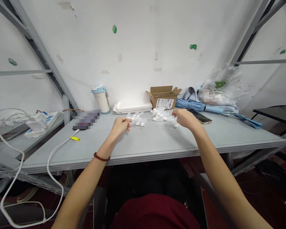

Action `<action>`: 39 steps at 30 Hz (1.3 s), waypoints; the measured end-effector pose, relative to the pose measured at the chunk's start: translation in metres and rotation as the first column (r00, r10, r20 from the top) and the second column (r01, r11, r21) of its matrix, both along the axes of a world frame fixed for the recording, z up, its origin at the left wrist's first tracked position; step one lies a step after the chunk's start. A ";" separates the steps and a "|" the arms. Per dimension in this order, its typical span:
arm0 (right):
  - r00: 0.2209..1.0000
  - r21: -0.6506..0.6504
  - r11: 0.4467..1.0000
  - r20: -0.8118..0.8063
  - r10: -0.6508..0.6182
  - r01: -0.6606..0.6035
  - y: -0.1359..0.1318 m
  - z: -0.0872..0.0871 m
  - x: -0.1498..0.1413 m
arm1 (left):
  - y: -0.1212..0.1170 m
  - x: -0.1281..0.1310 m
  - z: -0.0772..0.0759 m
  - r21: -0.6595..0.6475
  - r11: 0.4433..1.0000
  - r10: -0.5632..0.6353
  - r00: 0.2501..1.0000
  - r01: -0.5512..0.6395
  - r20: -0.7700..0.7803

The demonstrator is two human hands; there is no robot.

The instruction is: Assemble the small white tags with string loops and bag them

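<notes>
Translucent-white small plastic pieces with thin white cords, numerous, loose on the grey worktop. Larger heap: overlapping, lying at mixed angles. Smaller cluster: just left of the heap, cords trailing frontward. Single corded white piece: right and front of the heap, blurred.

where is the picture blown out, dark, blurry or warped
Head view: the wall glows brightest just above the white stack; head view: deep shadow hides detail below the table; head view: the plugged-in phone is pixelated; head view: the white pieces blend together, hard to separate; head view: the posts lean steeply, probably wide-lens distortion.
</notes>
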State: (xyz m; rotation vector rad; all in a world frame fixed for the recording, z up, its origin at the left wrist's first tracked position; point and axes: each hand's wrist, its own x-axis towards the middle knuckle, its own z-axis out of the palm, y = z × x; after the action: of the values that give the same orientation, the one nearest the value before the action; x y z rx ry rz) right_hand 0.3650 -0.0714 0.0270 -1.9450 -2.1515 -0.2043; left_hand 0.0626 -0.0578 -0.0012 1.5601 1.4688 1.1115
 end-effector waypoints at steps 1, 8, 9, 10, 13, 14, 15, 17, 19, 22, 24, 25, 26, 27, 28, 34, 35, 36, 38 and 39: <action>1.000 -0.040 0.999 0.002 -0.018 0.018 0.001 0.000 0.005 | 0.001 -0.001 -0.001 0.019 1.000 0.018 1.000 -0.018 -0.003; 0.995 -0.286 0.954 0.073 -0.069 0.087 0.007 -0.003 0.016 | 0.005 -0.002 -0.008 -0.120 0.993 -0.027 0.997 0.018 -0.074; 0.995 -0.303 0.949 0.082 -0.062 0.084 0.009 -0.004 0.015 | 0.005 -0.001 -0.008 -0.135 0.991 -0.034 0.996 0.023 -0.082; 0.994 -0.319 0.944 0.090 -0.058 0.084 0.011 -0.006 0.014 | 0.005 -0.001 -0.008 -0.129 0.991 -0.033 0.995 0.021 -0.092; 0.992 -0.354 0.930 0.107 -0.066 0.100 0.016 -0.010 0.012 | 0.006 0.000 -0.008 -0.072 0.997 -0.014 0.993 0.005 -0.120; 0.993 -0.359 0.928 0.103 -0.066 0.099 0.017 -0.011 0.011 | 0.006 -0.001 -0.008 -0.065 0.998 -0.009 0.992 0.001 -0.126; 0.994 -0.362 0.928 0.089 -0.059 0.088 0.017 -0.011 0.010 | 0.006 -0.001 -0.007 -0.061 0.998 -0.008 0.992 0.000 -0.129; 1.000 -0.368 0.929 0.022 -0.020 0.027 0.014 -0.010 0.007 | 0.005 -0.001 -0.006 -0.057 0.998 -0.012 0.992 0.005 -0.127; 0.993 -0.349 0.931 -0.088 0.076 -0.102 0.010 -0.009 0.001 | 0.003 0.000 -0.005 -0.037 0.999 -0.029 0.993 0.025 -0.119; 0.921 -0.221 0.914 -0.277 0.274 -0.339 0.004 -0.009 -0.016 | -0.001 0.002 -0.003 -0.006 0.994 -0.108 0.988 0.108 -0.114; 0.840 -0.104 0.889 -0.390 0.376 -0.446 0.002 -0.013 -0.032 | -0.004 0.003 -0.001 -0.004 0.982 -0.186 0.975 0.187 -0.121; 0.798 -0.051 0.874 -0.437 0.416 -0.483 0.001 -0.016 -0.040 | -0.006 0.004 -0.001 -0.006 0.974 -0.225 0.966 0.226 -0.124; 0.760 -0.005 0.862 -0.474 0.445 -0.507 0.002 -0.020 -0.049 | -0.007 0.005 0.000 -0.008 0.964 -0.264 0.956 0.265 -0.127; 0.728 0.038 0.854 -0.504 0.464 -0.518 0.002 -0.024 -0.057 | -0.008 0.006 0.000 -0.012 0.953 -0.302 0.944 0.303 -0.132; 0.708 0.056 0.845 -0.519 0.479 -0.531 0.002 -0.029 -0.064 | -0.009 0.006 0.000 -0.017 0.940 -0.340 0.930 0.341 -0.138; 0.677 0.058 0.802 -0.501 0.539 -0.595 0.002 -0.042 -0.081 | -0.012 0.007 -0.001 -0.043 0.875 -0.482 0.862 0.482 -0.155; 0.670 0.056 0.800 -0.513 0.537 -0.598 0.001 -0.042 -0.081 | -0.012 0.007 -0.001 -0.044 0.876 -0.481 0.863 0.480 -0.155; 0.663 0.058 0.801 -0.528 0.531 -0.596 0.000 -0.042 -0.081 | -0.012 0.007 -0.001 -0.047 0.879 -0.476 0.866 0.475 -0.154; 0.644 0.063 0.807 -0.567 0.514 -0.588 -0.001 -0.041 -0.081 | -0.011 0.008 -0.001 -0.052 0.884 -0.466 0.872 0.464 -0.150; 0.634 0.065 0.811 -0.588 0.502 -0.582 -0.002 -0.041 -0.082 | -0.011 0.008 -0.001 -0.052 0.886 -0.464 0.873 0.462 -0.151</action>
State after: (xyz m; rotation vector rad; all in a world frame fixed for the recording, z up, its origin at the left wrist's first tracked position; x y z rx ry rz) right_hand 0.2833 -0.0731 -0.0137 -1.0766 -2.1989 0.5889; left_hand 0.0708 -0.0692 -0.0022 1.8973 1.1029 0.7042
